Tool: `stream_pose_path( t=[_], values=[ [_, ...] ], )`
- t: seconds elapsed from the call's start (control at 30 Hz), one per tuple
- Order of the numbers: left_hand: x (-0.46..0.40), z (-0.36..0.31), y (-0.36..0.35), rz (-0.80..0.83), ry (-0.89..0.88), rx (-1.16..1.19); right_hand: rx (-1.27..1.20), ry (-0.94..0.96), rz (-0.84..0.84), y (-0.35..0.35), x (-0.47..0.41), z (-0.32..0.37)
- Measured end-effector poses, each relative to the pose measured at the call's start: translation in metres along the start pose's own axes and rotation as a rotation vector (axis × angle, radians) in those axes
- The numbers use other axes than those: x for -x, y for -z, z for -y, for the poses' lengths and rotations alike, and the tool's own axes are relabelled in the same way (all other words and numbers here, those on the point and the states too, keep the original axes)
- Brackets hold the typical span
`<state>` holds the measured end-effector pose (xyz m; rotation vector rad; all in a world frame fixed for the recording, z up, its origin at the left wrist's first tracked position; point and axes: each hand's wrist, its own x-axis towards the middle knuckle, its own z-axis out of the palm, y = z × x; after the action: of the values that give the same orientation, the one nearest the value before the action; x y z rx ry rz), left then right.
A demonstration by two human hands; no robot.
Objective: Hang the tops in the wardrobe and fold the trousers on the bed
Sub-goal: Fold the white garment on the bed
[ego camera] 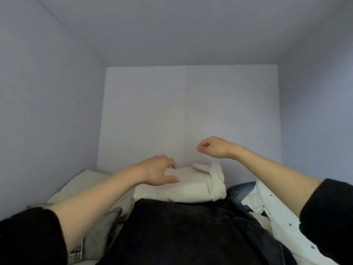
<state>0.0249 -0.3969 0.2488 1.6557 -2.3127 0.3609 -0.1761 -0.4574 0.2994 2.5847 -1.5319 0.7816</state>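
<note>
The left hand [159,172] is spread, thumb apart from the fingers, its fingertips at or just above the near end of a cream folded garment [198,185]; whether they press the cloth cannot be told, and nothing is gripped. The right hand [212,147] hangs raised above and to the right of that bundle, its fingers curled in loosely with nothing between them, well clear of the cloth. So neither grip has hold of anything.

The cream bundle lies at the far side of the bed, against the pale headboard [188,115]. In front of it a black garment [191,232], heavy and dark like denim, spreads across the middle of the bed. To the right lie blue jeans [241,190] partly under a white buttoned shirt [273,213]; to the left, under the left forearm, lies a grey garment [99,230], and beyond it a pale pillow [84,180].

By the look of it, the cream piece counts as folded and set down, and the hands are between items. The next move calls for choosing one garment from the pile: the shirt would go to the wardrobe, which is out of view, while the jeans would need pulling free from under it and laying flat.
</note>
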Motion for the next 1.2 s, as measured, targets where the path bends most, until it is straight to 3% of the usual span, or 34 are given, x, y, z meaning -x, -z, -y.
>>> stream_pose_path(
  t=[0.07,0.13,0.23,0.33,0.43,0.7,0.83,0.93,1.07,1.2],
  values=[
    [-0.008,0.001,-0.019,0.176,-0.030,-0.060,0.128,0.117,-0.015,-0.015,0.012,-0.001],
    [-0.017,0.003,-0.039,0.282,0.020,-0.084,0.240,0.190,0.089,-0.038,0.025,-0.008],
    [-0.026,-0.001,-0.059,0.301,0.081,-0.089,0.455,0.056,0.338,-0.069,0.044,-0.034],
    [-0.027,-0.006,-0.056,0.350,0.065,-0.109,0.305,-0.027,0.411,-0.077,0.058,-0.046],
    [-0.020,-0.005,-0.038,0.330,0.044,-0.010,0.239,-0.031,0.334,-0.060,0.063,-0.033],
    [0.060,-0.032,0.004,-0.214,-0.134,0.335,0.065,-0.065,-0.061,0.000,0.159,0.031],
    [0.121,-0.075,0.015,-0.375,-0.289,0.548,-0.022,-0.138,-0.282,0.004,0.243,0.065],
    [0.179,-0.109,0.005,-0.358,-0.389,0.688,-0.074,-0.249,-0.373,-0.005,0.316,0.091],
    [0.256,-0.153,-0.018,-0.249,-0.483,0.819,-0.102,-0.433,-0.334,-0.016,0.422,0.119],
    [0.325,-0.218,-0.035,-0.050,-0.570,0.977,-0.193,-0.653,-0.376,-0.023,0.538,0.148]
  ],
)
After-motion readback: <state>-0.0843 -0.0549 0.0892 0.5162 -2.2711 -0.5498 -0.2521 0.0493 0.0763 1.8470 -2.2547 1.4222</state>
